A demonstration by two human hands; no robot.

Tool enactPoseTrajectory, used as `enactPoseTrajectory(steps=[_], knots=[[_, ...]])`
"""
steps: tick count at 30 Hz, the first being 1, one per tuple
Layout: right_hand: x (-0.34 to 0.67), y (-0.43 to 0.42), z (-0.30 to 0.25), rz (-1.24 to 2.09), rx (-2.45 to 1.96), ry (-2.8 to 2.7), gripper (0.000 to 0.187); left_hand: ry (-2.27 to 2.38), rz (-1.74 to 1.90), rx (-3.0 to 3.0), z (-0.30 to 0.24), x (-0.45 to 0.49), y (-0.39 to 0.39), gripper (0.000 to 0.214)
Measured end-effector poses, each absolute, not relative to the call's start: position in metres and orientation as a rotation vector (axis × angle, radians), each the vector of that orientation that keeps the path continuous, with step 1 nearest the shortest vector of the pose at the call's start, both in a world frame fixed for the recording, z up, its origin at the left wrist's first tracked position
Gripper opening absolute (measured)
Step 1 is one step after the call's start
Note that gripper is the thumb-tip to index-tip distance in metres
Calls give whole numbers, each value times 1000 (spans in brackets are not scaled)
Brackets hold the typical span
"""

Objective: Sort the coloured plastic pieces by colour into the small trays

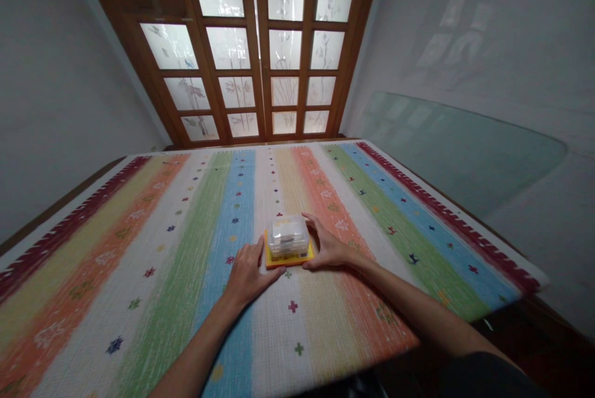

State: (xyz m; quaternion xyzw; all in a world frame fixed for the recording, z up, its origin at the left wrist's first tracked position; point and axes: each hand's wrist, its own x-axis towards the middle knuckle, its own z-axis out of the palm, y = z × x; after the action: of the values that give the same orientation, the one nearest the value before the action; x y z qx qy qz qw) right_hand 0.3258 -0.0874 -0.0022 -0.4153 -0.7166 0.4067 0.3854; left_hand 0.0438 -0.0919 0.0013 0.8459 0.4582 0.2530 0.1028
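A small clear plastic box (289,237) sits on a flat yellow-orange square base (288,258) in the middle of a table covered by a striped, many-coloured cloth (176,243). My left hand (248,273) lies flat on the cloth just left of the base, fingers stretched toward its left edge and touching it. My right hand (328,246) rests at the right side of the box, fingers curved along its right edge. Neither hand lifts anything. What the box holds is too small to make out.
A wooden double door with frosted glass panes (260,51) stands beyond the far table edge. A pane of greenish glass (455,150) leans against the right wall. The table's right edge (511,268) drops to a dark floor.
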Motion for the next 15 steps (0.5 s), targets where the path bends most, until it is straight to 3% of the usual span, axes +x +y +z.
enactPoseTrajectory(steps=[6,11,15], knots=[[339,-80,-4,938,-1069,-1782,117,1369,782,2457,-1,43,-92,79],[366,-67,-4,821,-1147,-1703,109,1371,782,2456,-1,42,-92,79],[388,-59,0,749,-1253,-1598,113,1383,771,2451,-1,42,-91,77]])
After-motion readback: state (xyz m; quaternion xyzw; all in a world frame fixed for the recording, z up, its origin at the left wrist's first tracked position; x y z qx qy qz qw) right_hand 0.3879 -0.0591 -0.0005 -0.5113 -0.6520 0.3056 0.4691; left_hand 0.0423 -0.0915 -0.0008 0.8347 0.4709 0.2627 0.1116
